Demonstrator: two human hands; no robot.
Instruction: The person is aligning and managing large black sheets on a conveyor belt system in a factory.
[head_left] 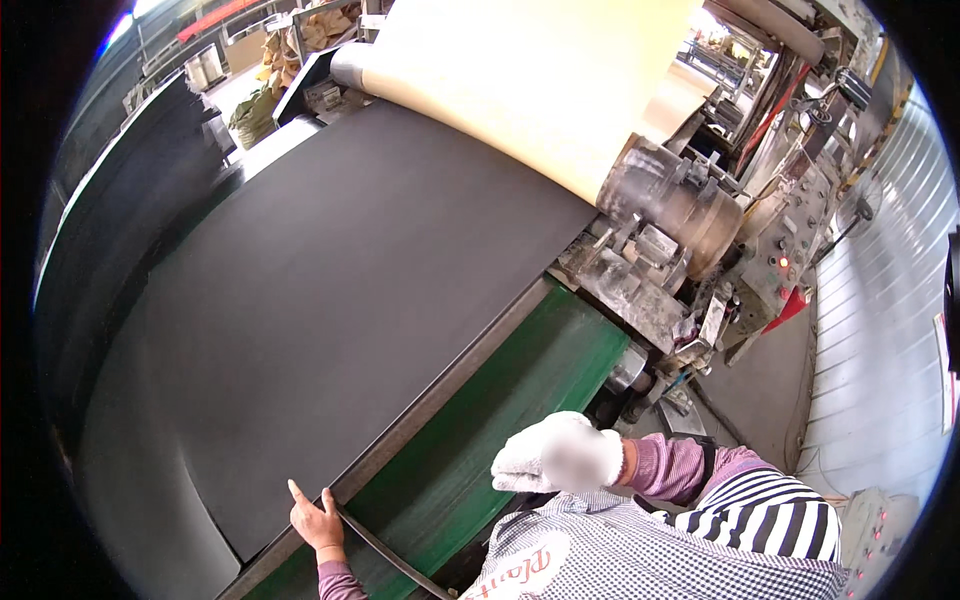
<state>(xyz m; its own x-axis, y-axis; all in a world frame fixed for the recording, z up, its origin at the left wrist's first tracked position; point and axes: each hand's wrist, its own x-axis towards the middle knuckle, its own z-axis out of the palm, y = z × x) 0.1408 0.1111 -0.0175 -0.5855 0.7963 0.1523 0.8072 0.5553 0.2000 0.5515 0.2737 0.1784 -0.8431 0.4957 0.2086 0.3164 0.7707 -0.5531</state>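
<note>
a smooth, matte black sheet (350, 270) is lying flat along the conveyor (420, 415), its straight side following the conveyor's narrow metal edge and its far end meeting a glossy, pale yellow web (520, 90) that is curving over a roller. the left hand (318, 520), bare, is reaching over that metal edge towards its near end, index finger and thumb spreading apart, the fingertip pointing onto the sheet. a thin, dark, flexible strip (395, 560) is trailing just beside it. the right hand (522, 457), in a fuzzy white glove, is hovering above a sleek green belt (500, 370); blurring is hiding part of it, so whether its fingers are gripping anything, i cannot tell.
</note>
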